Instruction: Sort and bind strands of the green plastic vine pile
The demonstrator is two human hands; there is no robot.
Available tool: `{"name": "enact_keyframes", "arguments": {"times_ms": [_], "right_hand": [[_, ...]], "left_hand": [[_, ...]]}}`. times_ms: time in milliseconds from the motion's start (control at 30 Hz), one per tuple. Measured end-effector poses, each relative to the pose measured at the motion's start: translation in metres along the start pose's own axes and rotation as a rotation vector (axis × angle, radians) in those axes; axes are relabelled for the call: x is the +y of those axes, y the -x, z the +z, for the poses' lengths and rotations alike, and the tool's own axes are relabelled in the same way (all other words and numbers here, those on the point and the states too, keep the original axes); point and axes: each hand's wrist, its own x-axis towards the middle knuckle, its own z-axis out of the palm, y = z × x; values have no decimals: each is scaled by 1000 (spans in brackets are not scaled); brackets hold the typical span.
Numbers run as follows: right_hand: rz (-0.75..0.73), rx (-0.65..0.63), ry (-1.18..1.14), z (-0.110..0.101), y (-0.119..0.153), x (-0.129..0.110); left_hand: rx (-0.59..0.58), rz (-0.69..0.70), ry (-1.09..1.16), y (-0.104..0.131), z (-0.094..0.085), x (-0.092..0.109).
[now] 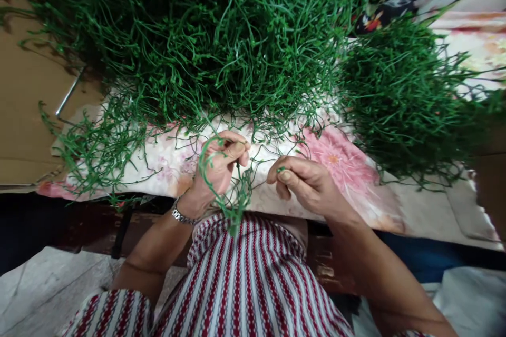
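Cardboard covers the far left, with a thin metal rod lying on it. Right of it, a floral cloth carries a large heap of green plastic stems across the far side, and a second mound at the far right.

The left hand, with a wristwatch at the wrist, is clamped on a small bunch of stems; thumb and fingers pinch its top. The bunch hangs near the centre, just above the striped lap. Its long axis runs roughly vertical in the view, loose ends pointing down toward the person.

The right hand sits just beside the left, apart from it, fingertips pinched on a single thin strand leading to the bunch.

Progress, as a judgement: early. Only a few stems are gathered in hand; the bulk remains loose in the heaps.
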Motion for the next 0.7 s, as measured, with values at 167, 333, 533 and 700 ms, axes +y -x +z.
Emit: {"name": "enact_keyframes", "arguments": {"times_ms": [167,333,533,700], "right_hand": [[96,102,20,22,-3,-4],[136,96,103,39,-6,-8],[58,119,209,36,-8,-8],[-48,185,271,33,-11,-14]], "left_hand": [[59,167,-15,-1,-1,-6],[140,262,-93,7,9,-10],[114,108,-139,11,7,-10],[2,-167,-131,15,-4,-20]]}}
